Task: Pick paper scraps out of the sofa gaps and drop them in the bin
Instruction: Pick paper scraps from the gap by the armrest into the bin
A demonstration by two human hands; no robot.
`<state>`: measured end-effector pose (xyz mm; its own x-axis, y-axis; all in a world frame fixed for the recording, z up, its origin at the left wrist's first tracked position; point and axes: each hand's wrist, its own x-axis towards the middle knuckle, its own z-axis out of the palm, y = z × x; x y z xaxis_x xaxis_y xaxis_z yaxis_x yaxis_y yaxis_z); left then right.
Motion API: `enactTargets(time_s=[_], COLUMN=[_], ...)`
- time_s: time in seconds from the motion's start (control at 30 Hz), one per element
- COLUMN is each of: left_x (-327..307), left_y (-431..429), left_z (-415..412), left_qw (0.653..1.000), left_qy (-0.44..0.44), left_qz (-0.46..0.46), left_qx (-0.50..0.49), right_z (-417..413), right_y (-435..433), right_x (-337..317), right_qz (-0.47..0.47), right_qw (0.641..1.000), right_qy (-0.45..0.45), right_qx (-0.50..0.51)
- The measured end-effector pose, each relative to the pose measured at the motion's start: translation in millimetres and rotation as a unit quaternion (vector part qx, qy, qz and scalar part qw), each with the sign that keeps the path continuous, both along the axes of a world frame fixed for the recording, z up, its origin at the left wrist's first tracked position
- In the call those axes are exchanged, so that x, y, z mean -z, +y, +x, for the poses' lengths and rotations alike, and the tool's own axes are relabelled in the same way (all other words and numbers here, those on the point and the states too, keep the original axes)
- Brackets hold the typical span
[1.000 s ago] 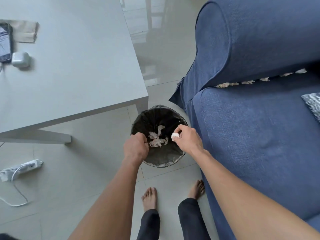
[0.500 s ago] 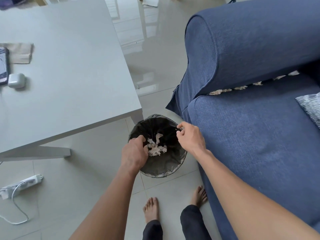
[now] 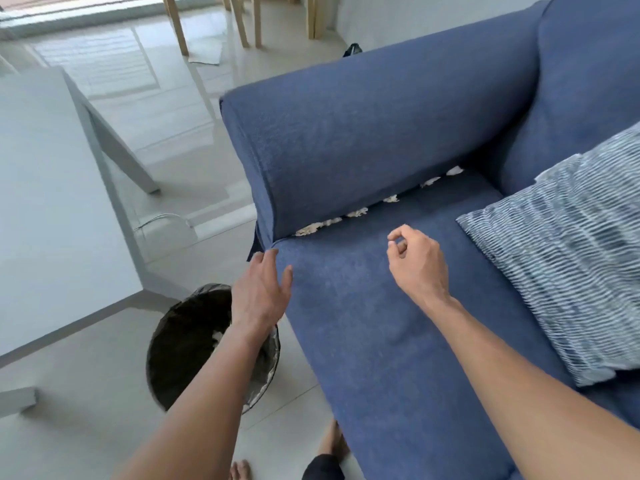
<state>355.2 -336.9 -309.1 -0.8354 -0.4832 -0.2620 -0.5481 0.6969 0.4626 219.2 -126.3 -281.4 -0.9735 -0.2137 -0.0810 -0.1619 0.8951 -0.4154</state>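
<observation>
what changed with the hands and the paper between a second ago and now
A second ago the right hand held a white scrap over the bin; it let go, and now both hands are up at the sofa seat, empty. The left hand is open at the cushion's front corner; the right has its fingers curled near the gap. The scraps in the gap remain, and the bin stays on the floor.

The sofa (image 3: 398, 140) is covered in blue woven cloth, matt and slightly nubbly. White crumpled paper scraps (image 3: 317, 227) sit in the gap beneath its armrest. The cushion (image 3: 568, 258) is cloth too, with a ridged, streaky blue-and-white weave. The bin (image 3: 187, 341) is lined with a thin black plastic bag, faintly shiny and wrinkled. The floor (image 3: 86, 427) is pale glossy tile, mirroring the window light. The counter (image 3: 48, 202) looks smooth, matt grey. Pale wooden legs (image 3: 176, 26) stand beyond.
</observation>
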Motion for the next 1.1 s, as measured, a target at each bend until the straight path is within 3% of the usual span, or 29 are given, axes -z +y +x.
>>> enactTargets(time_s=[0.27,0.53,0.67,0.9,1.1], left_x=[1,16,20,33,42], left_y=[50,79,85,86,85], left_z=[-99,-132,-141,-163,-162], left_qw=[0.992,0.963,0.951,0.900,0.883], left_qy=[-0.045,-0.165,-0.160,-0.117,-0.085], left_qz=[-0.043,-0.097,-0.095,-0.071,-0.087], left_qx=[-0.112,-0.190,-0.248,-0.415,-0.453], right_z=[-93,-182,-208,-239,-255], right_y=[60,70,72,61,53], right_x=[10,33,48,79,98], right_qz=[0.011,0.080,0.115,0.120,0.131], right_qw=[1.000,0.994,0.989,0.987,0.986], right_qy=[-0.017,-0.067,-0.089,-0.106,-0.095], right_qx=[0.010,0.015,0.006,-0.010,0.036])
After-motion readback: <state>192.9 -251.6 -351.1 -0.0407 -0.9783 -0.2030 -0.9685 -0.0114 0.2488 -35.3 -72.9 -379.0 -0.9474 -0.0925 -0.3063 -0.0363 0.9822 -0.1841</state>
